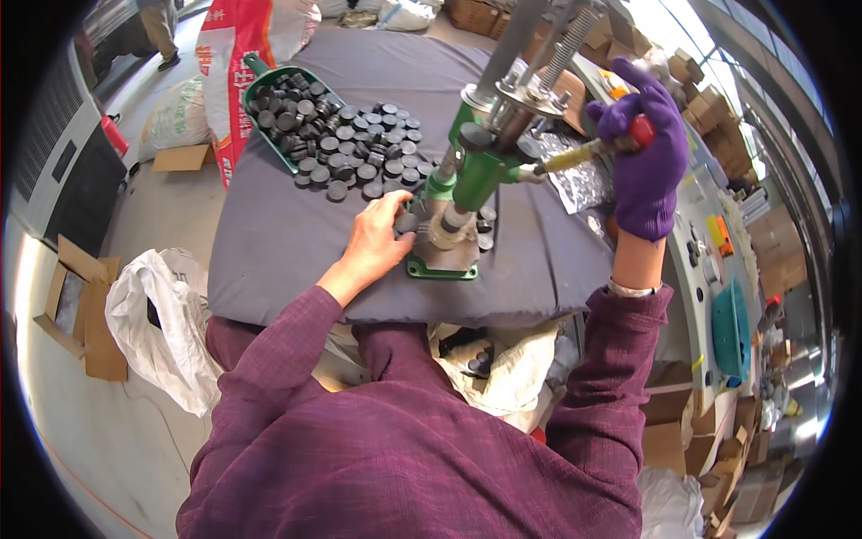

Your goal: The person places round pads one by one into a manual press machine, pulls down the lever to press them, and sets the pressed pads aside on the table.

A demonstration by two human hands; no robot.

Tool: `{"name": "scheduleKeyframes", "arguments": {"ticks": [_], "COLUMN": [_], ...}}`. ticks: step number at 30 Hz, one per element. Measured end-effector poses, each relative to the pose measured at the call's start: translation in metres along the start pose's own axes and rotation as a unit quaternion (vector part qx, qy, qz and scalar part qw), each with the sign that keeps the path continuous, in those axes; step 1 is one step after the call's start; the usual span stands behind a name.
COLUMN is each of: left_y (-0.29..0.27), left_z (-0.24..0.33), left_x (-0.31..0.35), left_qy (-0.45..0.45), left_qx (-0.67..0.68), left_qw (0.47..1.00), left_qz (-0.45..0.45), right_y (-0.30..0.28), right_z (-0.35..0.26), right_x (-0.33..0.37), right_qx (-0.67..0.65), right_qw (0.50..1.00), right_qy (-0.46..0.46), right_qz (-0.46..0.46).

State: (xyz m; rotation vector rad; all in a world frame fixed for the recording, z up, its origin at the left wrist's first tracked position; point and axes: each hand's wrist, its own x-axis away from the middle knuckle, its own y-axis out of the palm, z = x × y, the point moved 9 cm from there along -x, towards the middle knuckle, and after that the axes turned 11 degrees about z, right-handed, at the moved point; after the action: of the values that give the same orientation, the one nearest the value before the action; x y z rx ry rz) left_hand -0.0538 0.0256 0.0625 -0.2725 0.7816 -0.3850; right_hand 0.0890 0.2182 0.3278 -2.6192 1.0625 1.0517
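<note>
A green hand-lever press (479,182) with a metal column and springs stands on the cloth-covered table in front of me. My left hand (371,235), bare, is at the left side of its base, thumb and index finger closed round a small black disc (406,222). My right hand (645,148), in a purple glove, is raised and wrapped round the press's lever (575,157), near its red knob (641,131). Many more black discs (366,148) lie heaped beyond my left hand, partly spilling from a green scoop (252,110). A few discs (486,228) sit right of the press base.
A clear plastic bag (575,180) lies behind the lever. Red-and-white sack (235,54) stands at the table's far left. Below the front edge hangs an open pale sack (503,382) with dark pieces inside. A side bench at right bears a teal basket (731,331).
</note>
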Motion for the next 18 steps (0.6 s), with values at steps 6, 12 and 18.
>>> {"name": "scheduleKeyframes", "arguments": {"ticks": [6, 12, 18], "left_y": [0.043, 0.057, 0.060], "left_z": [0.022, 0.014, 0.012], "left_x": [-0.005, -0.007, -0.005], "left_qy": [-0.050, -0.091, -0.160], "left_qx": [0.069, 0.101, 0.163], "left_qw": [0.996, 0.991, 0.973], "left_qz": [-0.032, -0.014, -0.025], "right_y": [-0.002, -0.004, -0.014], "right_z": [-0.005, -0.011, -0.018], "right_x": [0.005, 0.032, 0.083], "right_qx": [0.009, 0.082, 0.058], "right_qw": [1.000, 0.995, 0.991], "right_qy": [-0.020, -0.051, -0.120], "right_qz": [0.011, 0.035, 0.025]}}
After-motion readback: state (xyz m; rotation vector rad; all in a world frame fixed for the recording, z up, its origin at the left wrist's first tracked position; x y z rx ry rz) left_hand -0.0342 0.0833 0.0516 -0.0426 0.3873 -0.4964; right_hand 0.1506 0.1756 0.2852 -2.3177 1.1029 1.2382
